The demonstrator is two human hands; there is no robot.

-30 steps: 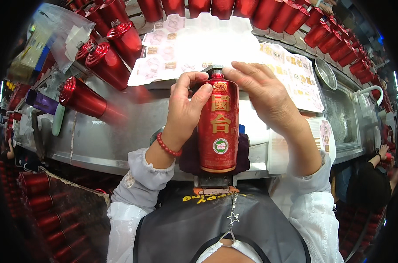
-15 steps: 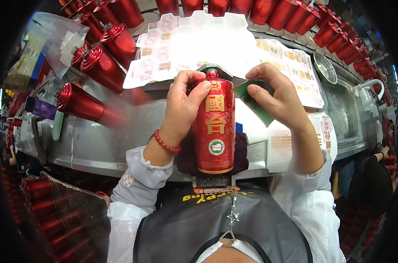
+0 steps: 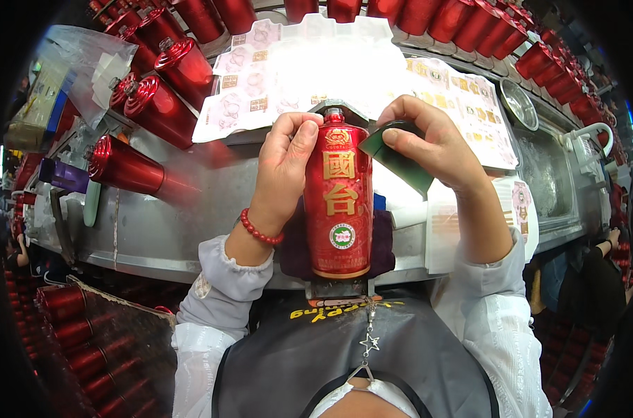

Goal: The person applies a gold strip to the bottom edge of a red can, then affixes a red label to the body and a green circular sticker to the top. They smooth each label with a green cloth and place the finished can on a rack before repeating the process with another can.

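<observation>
A red glossy bottle (image 3: 339, 182) with gold characters and a round white-and-green emblem lies face up in front of me, its neck pointing away. It rests on a dark purple cloth (image 3: 383, 245) over a metal stand. My left hand (image 3: 281, 159) grips the bottle's upper left side by the shoulder, thumb on the near face. Pinched in my right hand (image 3: 438, 146) is a thin dark green scraper (image 3: 404, 159). One corner of the scraper comes close to the bottle's upper right edge; I cannot tell whether it touches.
White sheets of gold and pink labels (image 3: 236, 97) lie behind the bottle, with more label sheets (image 3: 470, 104) on the right. Several red bottles (image 3: 164, 108) stand at the left, and others line the far edge. A metal bowl (image 3: 517, 104) sits beside a sink basin (image 3: 546, 188).
My right hand has moved slightly left, bringing the scraper closer to the bottle. My left thumb has shifted a little up and left across the bottle's shoulder.
</observation>
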